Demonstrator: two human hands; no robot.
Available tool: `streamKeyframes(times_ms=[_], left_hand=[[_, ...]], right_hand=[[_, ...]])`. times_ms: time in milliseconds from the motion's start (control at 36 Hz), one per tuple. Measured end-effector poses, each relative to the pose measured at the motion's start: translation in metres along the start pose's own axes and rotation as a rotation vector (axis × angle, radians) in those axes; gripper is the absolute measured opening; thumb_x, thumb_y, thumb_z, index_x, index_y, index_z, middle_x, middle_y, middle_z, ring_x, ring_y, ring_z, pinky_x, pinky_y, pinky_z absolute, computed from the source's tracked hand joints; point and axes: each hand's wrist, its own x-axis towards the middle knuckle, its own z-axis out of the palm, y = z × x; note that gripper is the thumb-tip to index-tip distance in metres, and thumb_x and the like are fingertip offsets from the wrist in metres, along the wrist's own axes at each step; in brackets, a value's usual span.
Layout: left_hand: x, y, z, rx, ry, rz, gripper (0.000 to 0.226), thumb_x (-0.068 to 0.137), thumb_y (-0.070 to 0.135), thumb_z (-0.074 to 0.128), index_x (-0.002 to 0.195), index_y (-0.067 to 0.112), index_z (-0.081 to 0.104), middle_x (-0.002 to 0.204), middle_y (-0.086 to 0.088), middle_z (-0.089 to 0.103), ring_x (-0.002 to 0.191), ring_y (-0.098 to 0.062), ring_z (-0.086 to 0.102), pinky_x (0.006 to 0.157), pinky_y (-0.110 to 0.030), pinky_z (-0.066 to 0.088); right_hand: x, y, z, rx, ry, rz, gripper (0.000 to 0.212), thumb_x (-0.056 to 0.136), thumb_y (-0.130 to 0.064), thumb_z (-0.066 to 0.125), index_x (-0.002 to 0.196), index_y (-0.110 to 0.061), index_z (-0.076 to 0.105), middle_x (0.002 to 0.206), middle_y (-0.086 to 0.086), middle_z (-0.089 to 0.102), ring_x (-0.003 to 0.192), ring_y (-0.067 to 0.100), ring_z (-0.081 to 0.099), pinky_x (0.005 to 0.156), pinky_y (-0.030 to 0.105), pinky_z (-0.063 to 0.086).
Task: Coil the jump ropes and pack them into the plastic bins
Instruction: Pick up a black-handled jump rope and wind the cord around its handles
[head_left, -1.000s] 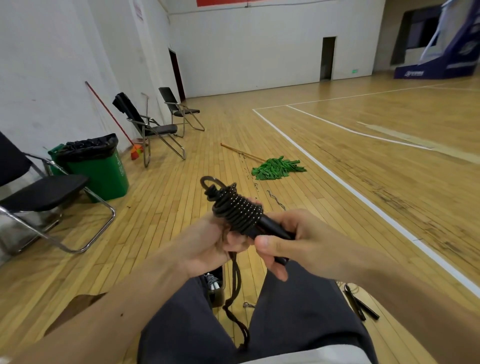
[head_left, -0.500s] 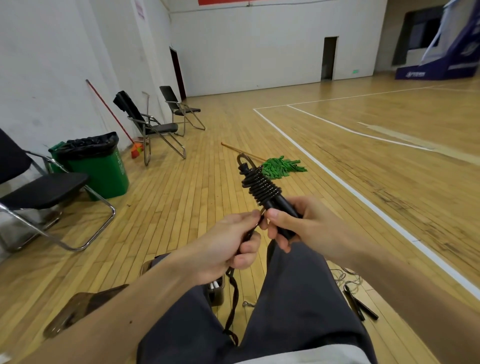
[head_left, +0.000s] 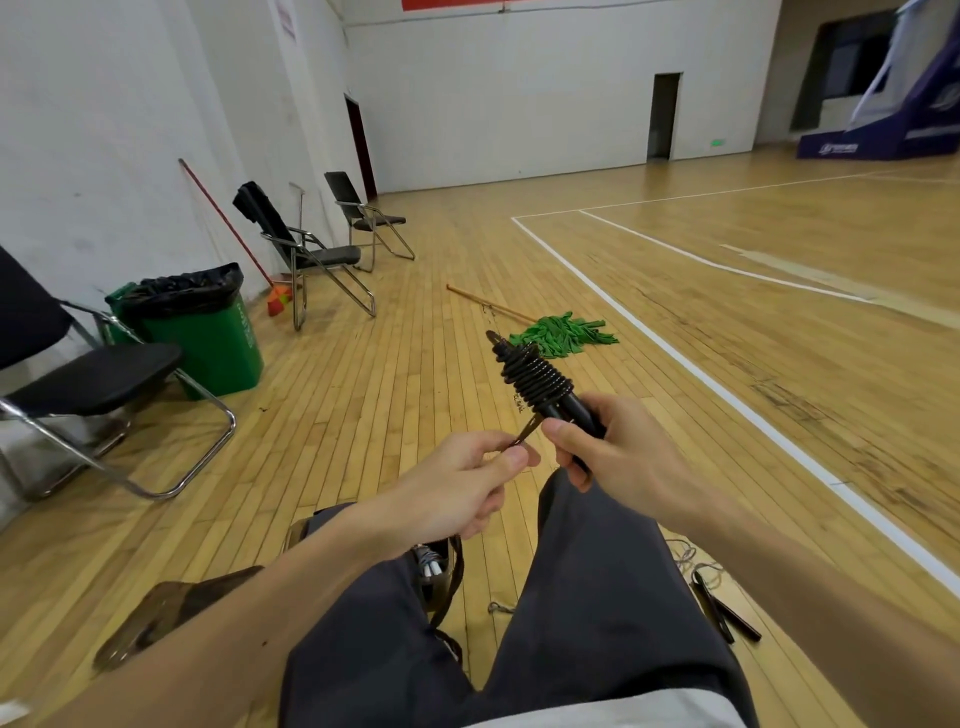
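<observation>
Head view: right hand (head_left: 618, 457) grips coiled jump rope (head_left: 537, 382) tilted.

Green trash can (head_left: 208, 343) with a black liner (head_left: 187, 286) sits by the left wall (head_left: 104, 130), just behind a black chair (head_left: 93, 371). Red broom (head_left: 279, 300) leans on that wall, and a green mop (head_left: 561, 335) lies out on the wood floor (head_left: 727, 374).

Coiled jump rope (head_left: 537, 379) is above the knees. Right hand (head_left: 618, 447) grips its near end; left hand (head_left: 457, 488), just left, pinches its loose strand. Mop (head_left: 561, 335) lies on the floor behind the coil. Waste bin (head_left: 208, 327) stands at the floor's left edge, between near chair (head_left: 88, 374) and far chair (head_left: 306, 254). Second rope (head_left: 722, 608) lies on the floor right of the legs.
</observation>
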Motion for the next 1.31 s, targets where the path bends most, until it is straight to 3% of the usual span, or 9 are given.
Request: streamKeyframes(times_ms=[194,333,417,500,611,833,1083,1167,1306], left_hand=[[0.003,-0.014,-0.001,0.104,-0.013,-0.057,0.036,0.106,0.039,0.041,0.102,0.011,0.063,0.057,0.003,0.046,0.052,-0.011,0.049,0.056,-0.021,0.043],[0.0,-0.011,0.006,0.553,0.113,0.086,0.03,0.104,0.043,0.045,0.089,0.021,0.057,0.065,0.009,0.052,0.057,-0.006,0.049,0.057,-0.025,0.042],[-0.002,-0.003,0.005,0.807,0.141,0.143,0.024,0.105,0.042,0.043,0.098,0.023,0.056,0.073,0.007,0.056,0.062,-0.009,0.052,0.059,-0.028,0.047],[-0.003,0.008,-0.003,1.042,0.149,0.254,0.027,0.106,0.042,0.038,0.102,0.021,0.055,0.076,0.008,0.053,0.065,-0.009,0.051,0.059,-0.022,0.04],[-0.002,0.021,-0.019,1.152,0.063,0.37,0.034,0.104,0.044,0.04,0.108,0.018,0.062,0.086,0.008,0.056,0.075,-0.01,0.053,0.068,-0.027,0.044],[0.012,0.041,-0.04,1.131,0.011,0.456,0.038,0.095,0.051,0.05,0.098,0.019,0.07,0.08,0.009,0.061,0.073,-0.003,0.051,0.072,-0.029,0.047],[0.029,0.067,-0.04,1.147,-0.044,0.459,0.039,0.079,0.055,0.073,0.087,0.018,0.068,0.067,0.015,0.048,0.062,0.003,0.045,0.059,-0.019,0.038],[0.03,0.07,-0.038,1.052,-0.075,0.425,0.045,0.071,0.058,0.078,0.075,0.015,0.065,0.06,0.012,0.046,0.059,0.002,0.047,0.054,-0.019,0.032],[0.028,0.07,-0.042,0.684,-0.223,0.324,0.032,0.071,0.042,0.085,0.073,0.015,0.07,0.057,-0.001,0.06,0.052,-0.007,0.053,0.052,-0.017,0.042]], right_hand=[[-0.001,0.005,0.003,-0.017,0.036,0.047,0.023,0.101,-0.016,0.06,0.082,-0.004,0.059,0.061,0.0,0.062,0.05,0.011,0.057,0.052,0.02,0.047],[0.004,0.01,0.001,-0.025,0.056,0.132,0.023,0.101,-0.02,0.06,0.081,-0.009,0.059,0.057,-0.005,0.061,0.05,0.011,0.057,0.051,0.02,0.047],[0.003,0.012,0.002,-0.072,0.02,0.172,0.025,0.102,-0.021,0.06,0.08,-0.009,0.059,0.053,-0.007,0.06,0.048,0.009,0.056,0.05,0.018,0.046],[0.001,0.012,0.001,-0.112,-0.058,0.217,0.026,0.102,-0.023,0.06,0.081,-0.008,0.059,0.055,-0.005,0.061,0.048,0.01,0.056,0.049,0.019,0.045],[0.0,0.005,-0.003,-0.177,-0.209,0.276,0.026,0.1,-0.024,0.063,0.081,-0.008,0.062,0.06,-0.003,0.065,0.05,0.009,0.059,0.054,0.02,0.048],[-0.002,-0.014,-0.006,-0.267,-0.339,0.307,0.026,0.096,-0.03,0.07,0.08,-0.009,0.067,0.064,0.0,0.07,0.055,0.014,0.063,0.062,0.028,0.054],[-0.006,-0.036,-0.007,-0.434,-0.472,0.3,0.028,0.096,-0.028,0.069,0.072,-0.014,0.064,0.055,-0.004,0.063,0.046,0.009,0.055,0.053,0.02,0.047],[-0.009,-0.043,-0.008,-0.425,-0.57,0.285,0.026,0.094,-0.029,0.07,0.073,-0.014,0.065,0.059,-0.003,0.064,0.048,0.009,0.056,0.057,0.02,0.049],[-0.016,-0.052,-0.013,-0.34,-0.684,0.218,0.027,0.095,-0.029,0.07,0.071,-0.016,0.065,0.062,-0.005,0.065,0.054,0.008,0.058,0.06,0.018,0.05]])
